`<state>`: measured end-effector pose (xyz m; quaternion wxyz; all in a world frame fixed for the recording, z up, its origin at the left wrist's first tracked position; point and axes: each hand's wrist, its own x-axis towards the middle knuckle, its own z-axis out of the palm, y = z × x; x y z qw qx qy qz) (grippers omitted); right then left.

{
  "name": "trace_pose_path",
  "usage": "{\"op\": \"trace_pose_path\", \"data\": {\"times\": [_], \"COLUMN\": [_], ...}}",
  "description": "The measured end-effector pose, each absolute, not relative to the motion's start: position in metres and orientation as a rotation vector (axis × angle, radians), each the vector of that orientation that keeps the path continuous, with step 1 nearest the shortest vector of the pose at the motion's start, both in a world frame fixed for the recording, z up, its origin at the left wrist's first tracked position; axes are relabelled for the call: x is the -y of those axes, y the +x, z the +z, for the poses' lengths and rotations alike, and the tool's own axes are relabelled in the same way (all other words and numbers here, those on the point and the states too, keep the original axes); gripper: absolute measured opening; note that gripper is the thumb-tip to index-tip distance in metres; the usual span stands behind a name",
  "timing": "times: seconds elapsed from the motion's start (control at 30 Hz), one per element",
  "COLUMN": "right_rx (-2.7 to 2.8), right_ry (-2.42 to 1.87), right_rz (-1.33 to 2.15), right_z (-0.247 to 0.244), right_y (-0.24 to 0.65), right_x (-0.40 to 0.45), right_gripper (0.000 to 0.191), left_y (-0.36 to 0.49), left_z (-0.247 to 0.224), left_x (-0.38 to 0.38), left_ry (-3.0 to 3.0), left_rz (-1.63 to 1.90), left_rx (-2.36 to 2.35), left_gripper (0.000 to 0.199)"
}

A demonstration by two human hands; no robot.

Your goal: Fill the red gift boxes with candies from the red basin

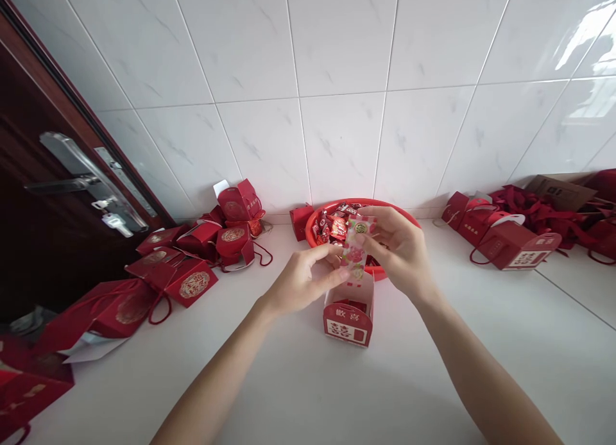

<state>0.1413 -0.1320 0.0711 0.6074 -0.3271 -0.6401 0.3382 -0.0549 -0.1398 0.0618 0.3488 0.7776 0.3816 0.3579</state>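
Note:
A small pink and white packet [355, 252] with green marks is held upright between both hands. My left hand [304, 276] pinches its lower left part, and my right hand [402, 249] grips its upper right side. Just below the packet stands an open red and white gift box [347, 323] with red pieces inside. Behind my hands is a red basin [312, 217] of wrapped candies [338, 227], partly hidden by my fingers.
Several red gift boxes [195, 285] line the left side, near a dark door [29, 195] with keys. More red boxes [514, 243] and ribbons are at the right. A white tiled wall [341, 137] rises behind the white table [317, 394].

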Motion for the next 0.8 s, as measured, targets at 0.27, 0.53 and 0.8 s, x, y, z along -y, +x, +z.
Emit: {"op": "trace_pose_path", "data": {"times": [0.27, 0.53, 0.8], "right_rx": [1.947, 2.395, 2.771], "right_ry": [-0.968, -1.326, -1.416], "right_rz": [0.510, 0.522, 0.388], "right_z": [0.072, 0.056, 0.057], "right_y": [0.144, 0.126, 0.131], "right_x": [0.145, 0.142, 0.142], "right_gripper": [0.014, 0.019, 0.022], "left_y": [-0.066, -0.067, -0.065], "left_z": [0.060, 0.058, 0.058], "left_x": [0.136, 0.133, 0.137], "left_ry": [2.223, 2.248, 2.222], "left_rz": [0.609, 0.266, 0.225], "left_rx": [-1.146, -1.180, -1.224], "left_gripper": [0.012, 0.030, 0.039]}}
